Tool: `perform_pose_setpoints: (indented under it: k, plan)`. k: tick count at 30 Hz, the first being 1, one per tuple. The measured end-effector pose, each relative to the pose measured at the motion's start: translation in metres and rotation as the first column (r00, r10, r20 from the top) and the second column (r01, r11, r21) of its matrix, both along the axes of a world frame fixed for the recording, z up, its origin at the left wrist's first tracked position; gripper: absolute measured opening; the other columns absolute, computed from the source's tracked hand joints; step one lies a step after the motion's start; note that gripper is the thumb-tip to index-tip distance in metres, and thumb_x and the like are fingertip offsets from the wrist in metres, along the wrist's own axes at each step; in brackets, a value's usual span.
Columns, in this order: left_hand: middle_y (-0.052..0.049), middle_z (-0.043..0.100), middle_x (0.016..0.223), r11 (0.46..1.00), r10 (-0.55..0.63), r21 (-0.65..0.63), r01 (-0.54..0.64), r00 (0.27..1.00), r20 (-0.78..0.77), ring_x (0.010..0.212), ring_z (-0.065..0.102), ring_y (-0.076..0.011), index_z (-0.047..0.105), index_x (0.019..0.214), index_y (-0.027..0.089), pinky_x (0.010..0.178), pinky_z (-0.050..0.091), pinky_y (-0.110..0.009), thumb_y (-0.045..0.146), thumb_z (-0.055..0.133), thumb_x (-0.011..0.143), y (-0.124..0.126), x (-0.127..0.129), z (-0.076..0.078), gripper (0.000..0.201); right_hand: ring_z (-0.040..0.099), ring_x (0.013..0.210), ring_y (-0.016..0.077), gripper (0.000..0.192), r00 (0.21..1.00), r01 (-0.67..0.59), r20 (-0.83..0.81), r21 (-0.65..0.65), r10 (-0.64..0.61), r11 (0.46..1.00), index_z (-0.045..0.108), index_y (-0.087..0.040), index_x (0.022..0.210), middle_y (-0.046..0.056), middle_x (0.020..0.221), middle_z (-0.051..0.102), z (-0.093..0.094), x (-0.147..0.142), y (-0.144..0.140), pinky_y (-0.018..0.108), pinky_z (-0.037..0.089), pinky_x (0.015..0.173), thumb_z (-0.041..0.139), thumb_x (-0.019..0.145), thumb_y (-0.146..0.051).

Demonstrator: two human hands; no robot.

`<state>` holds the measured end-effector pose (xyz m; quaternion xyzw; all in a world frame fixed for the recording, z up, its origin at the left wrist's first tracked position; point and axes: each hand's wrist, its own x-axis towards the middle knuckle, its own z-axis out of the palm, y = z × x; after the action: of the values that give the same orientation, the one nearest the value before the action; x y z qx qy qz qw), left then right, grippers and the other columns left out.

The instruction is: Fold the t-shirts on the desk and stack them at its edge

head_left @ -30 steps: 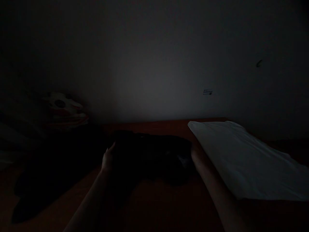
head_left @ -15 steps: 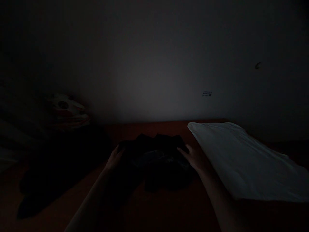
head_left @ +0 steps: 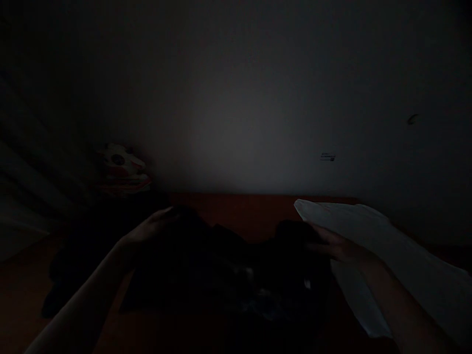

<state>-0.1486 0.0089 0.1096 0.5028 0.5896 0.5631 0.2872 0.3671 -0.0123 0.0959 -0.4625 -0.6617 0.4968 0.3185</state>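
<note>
Both hands grip a black garment (head_left: 228,270), spread between them above a reddish-brown surface (head_left: 236,209). A faint print or pattern shows near its middle; its exact kind is lost in the dark. My left hand (head_left: 153,227) closes on its upper left edge, fingertips mostly hidden in the cloth. My right hand (head_left: 330,243) is closed on its upper right part, in front of the near-left edge of a white cloth (head_left: 368,231) lying flat.
Another dark cloth pile (head_left: 81,255) lies at the left. Behind it stand stacked items with a white and red patterned one (head_left: 123,160) on top. A pale wall (head_left: 239,113) closes off the back; a curtain (head_left: 22,187) hangs at far left.
My hands have moved apart, left hand leftward and right hand rightward, spreading and lifting the black garment. The view has shifted slightly.
</note>
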Motion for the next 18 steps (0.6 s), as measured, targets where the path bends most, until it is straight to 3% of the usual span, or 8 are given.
perform_pose_setpoints:
  k: [2, 4, 6, 9, 11, 13, 15, 18]
  plan:
    - [-0.007, 0.076, 0.105, 1.0, 0.011, 0.029, -0.012, 0.999, 0.034, 0.107, 0.069, -0.0337, 0.073, 0.107, 0.023, 0.091, 0.059, -0.04, 0.052, 0.077, 0.066, 0.033, 0.018, 0.019, 0.05, 0.065, 0.116, 0.0333, 0.064, 0.959, 0.28, -0.082, 0.166, -0.27, 0.945, 0.069, -0.025, 0.113, 0.011, 0.122, 0.072, -0.001, -0.014, 0.033, 0.046, 0.052, 0.099, 0.075, 0.067, -0.068]
    - [-0.007, 0.072, 0.117, 0.987, 0.13, 0.089, -0.134, 0.99, 0.056, 0.117, 0.065, -0.0303, 0.068, 0.114, 0.021, 0.1, 0.054, -0.038, 0.052, 0.066, 0.077, 0.057, 0.031, 0.028, 0.048, 0.064, 0.116, 0.0342, 0.07, 0.833, 0.549, -0.093, 0.258, -0.545, 0.795, 0.066, -0.021, 0.111, 0.014, 0.121, 0.071, -0.012, -0.022, 0.058, 0.048, 0.05, 0.1, 0.072, 0.064, -0.072]
    - [-0.009, 0.069, 0.121, 0.95, 0.266, 0.161, -0.266, 0.964, 0.025, 0.121, 0.061, -0.0281, 0.065, 0.116, 0.018, 0.104, 0.05, -0.036, 0.05, 0.06, 0.083, 0.064, 0.039, 0.025, 0.046, 0.066, 0.108, 0.0345, 0.071, 0.727, 0.659, -0.016, 0.295, -0.686, 0.692, 0.065, -0.019, 0.106, 0.015, 0.112, 0.072, -0.029, -0.021, 0.067, 0.049, 0.05, 0.097, 0.074, 0.058, -0.072]
    - [-0.008, 0.07, 0.11, 0.939, 0.279, 0.248, -0.237, 0.949, -0.148, 0.106, 0.065, -0.0249, 0.064, 0.111, 0.018, 0.092, 0.054, -0.032, 0.051, 0.06, 0.085, 0.041, 0.044, -0.003, 0.043, 0.07, 0.093, 0.0316, 0.058, 0.774, 0.565, 0.124, 0.305, -0.621, 0.766, 0.067, -0.022, 0.092, 0.011, 0.095, 0.075, -0.058, -0.012, 0.046, 0.044, 0.053, 0.088, 0.067, 0.065, -0.074]
    - [-0.004, 0.069, 0.089, 0.985, 0.066, 0.171, -0.005, 0.933, -0.354, 0.084, 0.066, -0.0207, 0.067, 0.092, 0.02, 0.078, 0.054, -0.028, 0.054, 0.059, 0.086, 0.012, 0.043, -0.028, 0.036, 0.071, 0.089, 0.03, 0.052, 0.833, 0.446, 0.212, 0.29, -0.511, 0.847, 0.068, -0.024, 0.084, 0.008, 0.086, 0.075, -0.074, -0.008, 0.019, 0.04, 0.053, 0.083, 0.058, 0.074, -0.075]
    - [-0.003, 0.067, 0.077, 0.95, -0.271, -0.021, 0.311, 0.791, -0.548, 0.073, 0.064, -0.0183, 0.068, 0.079, 0.021, 0.072, 0.053, -0.027, 0.052, 0.059, 0.088, -0.017, 0.043, -0.05, 0.034, 0.071, 0.084, 0.028, 0.052, 0.866, 0.352, 0.274, 0.258, -0.418, 0.9, 0.067, -0.025, 0.081, 0.006, 0.082, 0.074, -0.085, -0.008, -0.01, 0.037, 0.053, 0.078, 0.051, 0.082, -0.075]
    - [-0.006, 0.073, 0.093, 0.842, -0.483, -0.18, 0.508, 0.564, -0.669, 0.086, 0.067, -0.022, 0.074, 0.091, 0.023, 0.082, 0.054, -0.031, 0.05, 0.064, 0.086, -0.04, 0.041, -0.068, 0.029, 0.07, 0.08, 0.0249, 0.05, 0.886, 0.287, 0.302, 0.237, -0.351, 0.928, 0.067, -0.026, 0.086, 0.005, 0.082, 0.073, -0.09, -0.013, -0.035, 0.035, 0.053, 0.075, 0.049, 0.087, -0.072]
    - [-0.011, 0.064, 0.136, 0.824, -0.463, -0.225, 0.521, 0.388, -0.797, 0.122, 0.06, -0.032, 0.064, 0.132, 0.028, 0.106, 0.048, -0.043, 0.047, 0.07, 0.081, -0.054, 0.038, -0.088, 0.055, 0.069, 0.091, 0.0244, 0.052, 0.894, 0.185, 0.353, 0.268, -0.275, 0.945, 0.065, -0.027, 0.117, 0.007, 0.102, 0.073, -0.092, -0.025, -0.064, 0.035, 0.056, 0.082, 0.062, 0.083, -0.066]
